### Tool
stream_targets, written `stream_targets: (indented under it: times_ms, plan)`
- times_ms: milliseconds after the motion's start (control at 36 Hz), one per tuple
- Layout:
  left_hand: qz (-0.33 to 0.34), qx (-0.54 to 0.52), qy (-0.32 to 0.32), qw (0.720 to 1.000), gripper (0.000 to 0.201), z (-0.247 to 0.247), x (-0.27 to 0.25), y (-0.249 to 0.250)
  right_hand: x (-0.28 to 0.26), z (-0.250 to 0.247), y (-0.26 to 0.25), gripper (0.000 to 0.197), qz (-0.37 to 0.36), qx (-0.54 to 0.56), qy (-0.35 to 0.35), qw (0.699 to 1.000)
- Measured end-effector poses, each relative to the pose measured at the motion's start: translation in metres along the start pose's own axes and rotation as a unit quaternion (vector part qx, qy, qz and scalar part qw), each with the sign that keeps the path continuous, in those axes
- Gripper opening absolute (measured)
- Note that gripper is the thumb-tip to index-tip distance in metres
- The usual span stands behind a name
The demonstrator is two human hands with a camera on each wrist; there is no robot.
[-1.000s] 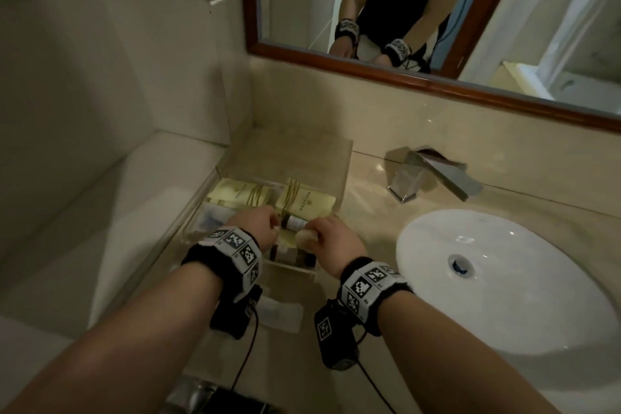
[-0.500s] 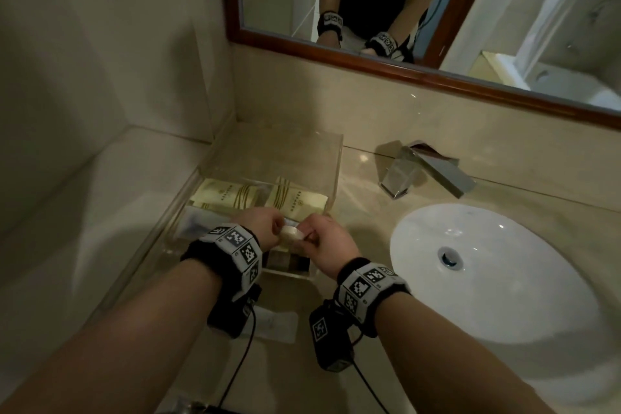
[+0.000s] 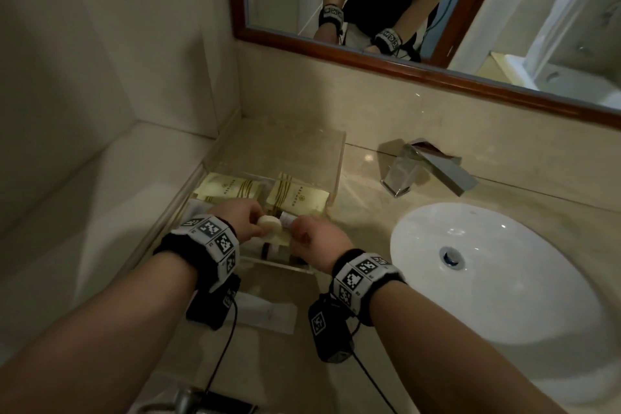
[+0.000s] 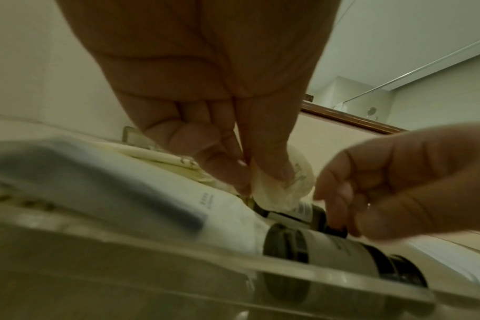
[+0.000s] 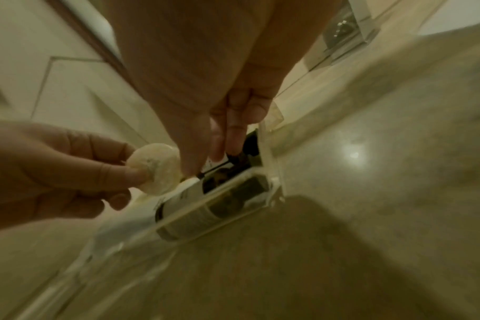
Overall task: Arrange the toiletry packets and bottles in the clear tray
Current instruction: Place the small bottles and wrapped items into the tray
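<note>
The clear tray (image 3: 337, 158) sits on the counter by the wall, with two cream packets (image 3: 295, 197) at its back. My left hand (image 3: 258, 225) pinches a round wrapped soap (image 3: 269, 224) between thumb and fingers just above the tray; the left wrist view shows the same soap (image 4: 277, 190). My right hand (image 3: 297, 228) reaches down beside it and pinches a small dark bottle (image 5: 237, 157) at its black cap. A second dark bottle (image 4: 332, 249) lies along the tray's front wall. A white packet with a dark stripe (image 4: 118, 184) lies at the tray's left.
A white packet (image 3: 268, 311) lies on the counter in front of the tray, under my wrists. The white sink basin (image 3: 504, 282) is to the right, with the chrome tap (image 3: 433, 168) behind it. A tiled ledge and wall close the left side.
The soap has moved slightly left, from beside my right hand to my left hand's fingertips. Both hands have stayed over the tray's front. The head view has shifted a little.
</note>
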State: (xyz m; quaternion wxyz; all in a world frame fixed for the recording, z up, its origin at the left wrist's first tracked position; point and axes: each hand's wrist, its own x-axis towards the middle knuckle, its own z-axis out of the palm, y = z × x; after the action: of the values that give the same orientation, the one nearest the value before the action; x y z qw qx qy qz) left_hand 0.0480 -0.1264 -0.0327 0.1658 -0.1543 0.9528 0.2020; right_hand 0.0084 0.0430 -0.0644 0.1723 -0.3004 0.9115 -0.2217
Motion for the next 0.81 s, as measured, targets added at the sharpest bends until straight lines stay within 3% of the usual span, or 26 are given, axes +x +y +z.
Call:
stream_targets:
  times_ms: [111,278,444,611,806]
  plan:
    - [-0.019,0.026,0.000,0.999,0.031,-0.001,-0.005,-0.007,-0.001,-0.004,-0.003,0.037,-0.051,-0.105,-0.064,0.991]
    - [-0.028,0.036,0.007,0.999,0.033,0.001,-0.009,-0.009,-0.001,-0.004,-0.009,0.042,-0.049,-0.134,-0.071,0.987]
    - [-0.032,0.035,-0.007,0.999,0.035,0.003,-0.010,-0.012,-0.005,-0.004,-0.006,0.044,-0.025,-0.088,-0.037,0.995]
    - [-0.017,0.036,-0.057,0.998,0.035,0.006,-0.006,-0.004,-0.001,-0.001,-0.001,0.034,0.012,-0.073,0.024,0.997]
    - [-0.025,0.019,-0.116,0.993,0.033,0.015,0.002,0.002,0.004,0.012,0.007,0.027,-0.007,-0.095,0.077,0.992]
